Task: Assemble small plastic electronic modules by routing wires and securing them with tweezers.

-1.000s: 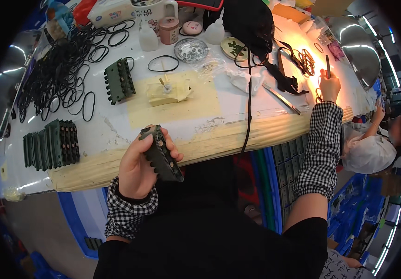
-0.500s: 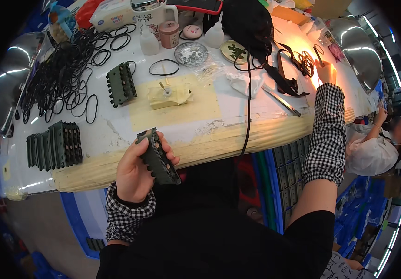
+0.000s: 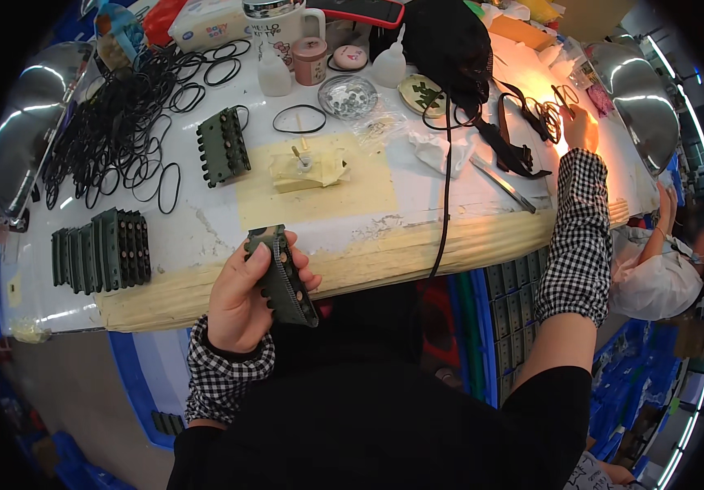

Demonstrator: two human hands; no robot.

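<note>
My left hand [image 3: 236, 298] is closed around a dark green toothed plastic piece [image 3: 288, 286], held tilted just in front of the table's padded edge. My right hand [image 3: 582, 129] is stretched out to the far right under a bright lamp glow, its fingers closed on a thin dark strip [image 3: 566, 104] whose kind is too small to tell. Beside it lies a coil of black cord [image 3: 544, 124]. A similar green piece [image 3: 224, 147] stands on the table, left of a small taped block [image 3: 309, 173] with short pegs. Several more green pieces [image 3: 103, 251] are lined up at the left.
A heap of black rubber bands [image 3: 115, 135] covers the back left. A plastic dish of small metal parts [image 3: 348, 97], squeeze bottles [image 3: 389, 64], a pink jar [image 3: 309, 62] and steel tweezers [image 3: 505, 186] lie around. A black cable [image 3: 447, 188] hangs over the edge. Another person [image 3: 654, 269] sits at right.
The view has shifted slightly, so the table things appear a little farther right. My left hand still holds the green piece; my right hand stays beside the black cord with the dark strip.
</note>
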